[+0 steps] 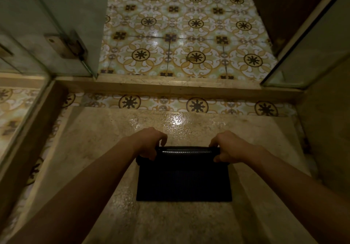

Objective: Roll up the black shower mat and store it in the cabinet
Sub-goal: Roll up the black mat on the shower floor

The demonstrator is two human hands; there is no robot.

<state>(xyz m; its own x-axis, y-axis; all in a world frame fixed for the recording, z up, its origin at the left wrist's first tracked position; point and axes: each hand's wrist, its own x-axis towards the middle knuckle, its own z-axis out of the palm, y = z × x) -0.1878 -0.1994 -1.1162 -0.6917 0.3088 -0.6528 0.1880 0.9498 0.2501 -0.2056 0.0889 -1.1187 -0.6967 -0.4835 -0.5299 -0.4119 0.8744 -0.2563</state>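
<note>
The black shower mat (183, 179) lies on the wet stone shower floor in the lower middle of the head view. Its far edge is curled into a glossy roll, while the near part lies flat. My left hand (149, 143) grips the left end of that roll, fingers wrapped over it. At the roll's right end, my right hand (229, 146) holds on the same way. Both forearms reach in from the bottom corners. No cabinet is in view.
A raised stone threshold (176, 88) crosses the view beyond the mat, with patterned floor tiles (181, 35) behind it. An open glass door with a metal hinge (66, 45) stands at the left; a glass panel (312, 45) is at the right. Stone ledges flank the shower floor.
</note>
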